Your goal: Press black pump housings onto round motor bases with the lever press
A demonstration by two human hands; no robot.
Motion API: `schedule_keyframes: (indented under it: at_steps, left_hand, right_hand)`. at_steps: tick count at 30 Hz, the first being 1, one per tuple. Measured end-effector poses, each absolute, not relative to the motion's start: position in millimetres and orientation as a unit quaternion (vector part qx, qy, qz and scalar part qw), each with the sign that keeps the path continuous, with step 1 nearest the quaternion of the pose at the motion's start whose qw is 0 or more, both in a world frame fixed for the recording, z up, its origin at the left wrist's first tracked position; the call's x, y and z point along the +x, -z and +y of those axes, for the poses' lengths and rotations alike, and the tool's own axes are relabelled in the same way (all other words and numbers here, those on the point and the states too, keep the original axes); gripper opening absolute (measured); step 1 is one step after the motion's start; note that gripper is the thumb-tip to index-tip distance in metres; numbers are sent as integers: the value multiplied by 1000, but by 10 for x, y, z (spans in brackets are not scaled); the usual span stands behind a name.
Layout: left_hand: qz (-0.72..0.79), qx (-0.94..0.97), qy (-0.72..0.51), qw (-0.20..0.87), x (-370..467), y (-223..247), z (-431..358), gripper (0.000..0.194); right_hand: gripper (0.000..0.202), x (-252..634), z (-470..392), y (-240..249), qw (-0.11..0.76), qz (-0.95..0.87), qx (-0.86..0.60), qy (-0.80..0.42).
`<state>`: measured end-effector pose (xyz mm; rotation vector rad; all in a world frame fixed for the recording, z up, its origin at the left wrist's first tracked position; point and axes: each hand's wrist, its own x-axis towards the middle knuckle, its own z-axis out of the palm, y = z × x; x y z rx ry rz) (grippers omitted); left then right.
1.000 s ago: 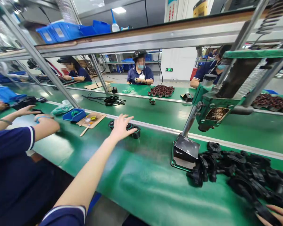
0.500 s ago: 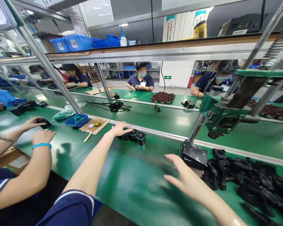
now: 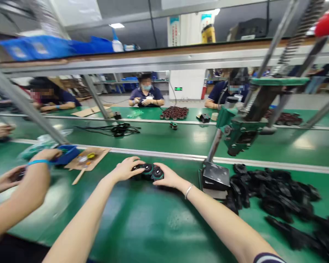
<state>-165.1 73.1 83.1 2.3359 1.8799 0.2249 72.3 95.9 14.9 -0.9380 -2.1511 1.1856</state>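
Note:
A short row of black round parts with green rings (image 3: 147,168) stands on the green bench top, between my two hands. My left hand (image 3: 124,170) is closed around the left end of the row, its fingers over the top and thumb in front, partly hiding the part there. At the other end, my right hand (image 3: 168,176) wraps thumb and fingers around the rightmost black round part (image 3: 157,174). Both hands rest low, close to the bench surface.
Right of my hands stands a green hand press (image 3: 241,128) with a black metal base block (image 3: 216,176). Beyond it lies a heap of black plastic parts (image 3: 279,193). On the left are a brush (image 3: 79,176), cardboard (image 3: 100,155), a blue bin (image 3: 67,155) and a co-worker's arm (image 3: 38,186).
My right hand has moved left from open space near the press onto the rightmost round part. My left hand stays at the row. The view has shifted right; the co-worker's hand now reaches the blue bin.

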Motion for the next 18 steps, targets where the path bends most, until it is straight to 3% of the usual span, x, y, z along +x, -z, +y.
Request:
schedule_keyframes:
  at_steps: [3,7,9,12,13,16,18]
  left_hand:
    - [571,814,-36,99,-1573,-721,521,43]
    - [582,809,-50,62,-1354,-790,263,53]
    - [559,821,-113,35,-1102,-951,182,59]
    - [462,869,-167,49,-500,-1218,186,65]
    - [433,884,-164,63,-251,-1282,233,67]
    - [377,904,-173,105,554,-1351,528,73]
    - [373,882,-246,151,1074,-1317,815,75]
  right_hand:
    - [92,966,585,-100,253,-785,-367,-431]
    - [111,1376,35,-147,254,-805,-388,-370]
    - [93,1654,-226,-184,255,-837,-416,-247]
    - [36,2149,-505,-155,247,-835,-482,-96]
    - [28,2321,-554,-120,242,-827,-502,-75]
    - [28,2786,-594,21,220,-811,-542,-27]
    - [29,3013,-574,98,211,-798,-564,1]
